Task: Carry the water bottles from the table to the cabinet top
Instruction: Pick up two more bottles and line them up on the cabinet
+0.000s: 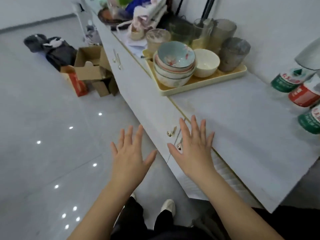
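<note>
Left hand (129, 153) and right hand (194, 146) are hovering apart, fingers spread, holding nothing. Three water bottles (303, 96) are already sitting on the cabinet top (242, 127) at three o'clock. The table is out of view, so I cannot tell what remains.

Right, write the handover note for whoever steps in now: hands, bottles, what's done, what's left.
Left hand: open, fingers spread, holding nothing, over the floor beside the cabinet front.
Right hand: open, holding nothing, over the cabinet's front edge.
Bottles: a green-label bottle, a red-label bottle and a second green-label bottle sit together on the cabinet top, at the right edge of view, apart from the tray of bowls.
Done: these three are placed.
Left: the table is out of view, so check it for more bottles.
</note>
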Available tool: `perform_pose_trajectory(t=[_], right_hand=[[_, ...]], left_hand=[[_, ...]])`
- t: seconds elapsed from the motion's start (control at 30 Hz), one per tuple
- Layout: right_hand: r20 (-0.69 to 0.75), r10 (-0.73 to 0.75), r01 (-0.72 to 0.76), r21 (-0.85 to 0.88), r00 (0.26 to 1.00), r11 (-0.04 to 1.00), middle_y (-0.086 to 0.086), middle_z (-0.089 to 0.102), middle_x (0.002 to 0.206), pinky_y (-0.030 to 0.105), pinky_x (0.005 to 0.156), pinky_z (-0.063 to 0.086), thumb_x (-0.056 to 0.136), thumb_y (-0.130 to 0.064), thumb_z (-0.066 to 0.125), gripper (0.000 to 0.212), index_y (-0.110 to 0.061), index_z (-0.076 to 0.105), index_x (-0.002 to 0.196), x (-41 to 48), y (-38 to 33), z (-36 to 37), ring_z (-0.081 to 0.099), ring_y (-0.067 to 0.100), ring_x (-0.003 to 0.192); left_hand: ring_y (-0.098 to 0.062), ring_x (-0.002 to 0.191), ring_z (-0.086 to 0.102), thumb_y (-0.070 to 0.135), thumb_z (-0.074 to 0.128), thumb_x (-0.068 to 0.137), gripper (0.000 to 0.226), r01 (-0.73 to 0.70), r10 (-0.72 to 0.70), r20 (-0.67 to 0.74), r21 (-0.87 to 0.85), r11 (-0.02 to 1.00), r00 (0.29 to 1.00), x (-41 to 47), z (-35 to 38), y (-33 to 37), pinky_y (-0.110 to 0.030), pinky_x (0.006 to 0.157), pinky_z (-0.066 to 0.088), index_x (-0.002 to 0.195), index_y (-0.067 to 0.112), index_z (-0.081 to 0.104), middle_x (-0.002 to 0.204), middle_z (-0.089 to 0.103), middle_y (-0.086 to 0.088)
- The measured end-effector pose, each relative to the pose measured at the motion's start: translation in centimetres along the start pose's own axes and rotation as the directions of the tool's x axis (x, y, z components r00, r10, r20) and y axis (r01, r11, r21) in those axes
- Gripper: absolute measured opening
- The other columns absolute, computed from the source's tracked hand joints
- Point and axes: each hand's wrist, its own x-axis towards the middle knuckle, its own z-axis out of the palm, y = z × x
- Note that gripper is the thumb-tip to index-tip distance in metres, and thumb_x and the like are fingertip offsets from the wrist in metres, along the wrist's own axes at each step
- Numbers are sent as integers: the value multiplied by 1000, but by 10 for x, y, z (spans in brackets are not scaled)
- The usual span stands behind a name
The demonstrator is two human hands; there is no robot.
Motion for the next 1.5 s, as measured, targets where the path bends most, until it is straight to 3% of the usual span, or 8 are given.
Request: perform_pose_trajectory(t=[0.17, 0.43, 0.67, 1.03, 1.5], right_hand=[[206, -262, 287, -102, 943, 953, 6, -22, 162, 61, 114, -14, 95, -61, 35, 81, -30, -10, 155, 6, -81, 34, -29, 33, 145], [504, -478, 608, -124, 719, 784, 5, -19, 163, 63, 114, -12, 93, -65, 37, 83, -34, -7, 155, -4, -259, 123, -27, 32, 146], [603, -546, 738, -108, 581, 666, 6, -15, 163, 64, 115, -9, 94, -64, 36, 80, -32, -5, 155, -24, -380, 172, -23, 33, 147], [729, -606, 913, -66, 320, 403, 6, -8, 165, 63, 113, -8, 93, -65, 36, 80, -32, 0, 156, -55, -510, 240, -16, 33, 149], [824, -565, 999, 40, -47, -26, 5, -7, 165, 64, 114, -6, 93, -66, 36, 79, -34, 0, 155, -87, -732, 329, -15, 33, 149]], left_hand=[[-26, 149, -6, 63, 37, 91, 80, 248, -248, 8, -2, 969, 969, -32, -12, -94, -53, 117, 1, 154, 27, 4, 162, 1, -4], [-27, 149, -7, 69, 29, 90, 81, 553, -552, 116, 30, 833, 826, -90, -51, -263, -55, 117, 0, 154, 28, 1, 163, -5, -3], [-27, 149, -7, 68, 28, 91, 80, 693, -693, 105, 46, 720, 713, -136, -87, -369, -57, 116, -1, 154, 27, 2, 163, -3, -5], [-30, 149, -6, 67, 28, 92, 77, 895, -882, 154, -108, 434, 446, -203, -88, -448, -61, 116, 2, 154, 26, 6, 163, 0, -6], [-30, 149, -6, 65, 32, 93, 77, 954, -951, 276, -294, 55, 140, -241, -129, -598, -61, 116, 1, 154, 27, 3, 163, -3, -8]])
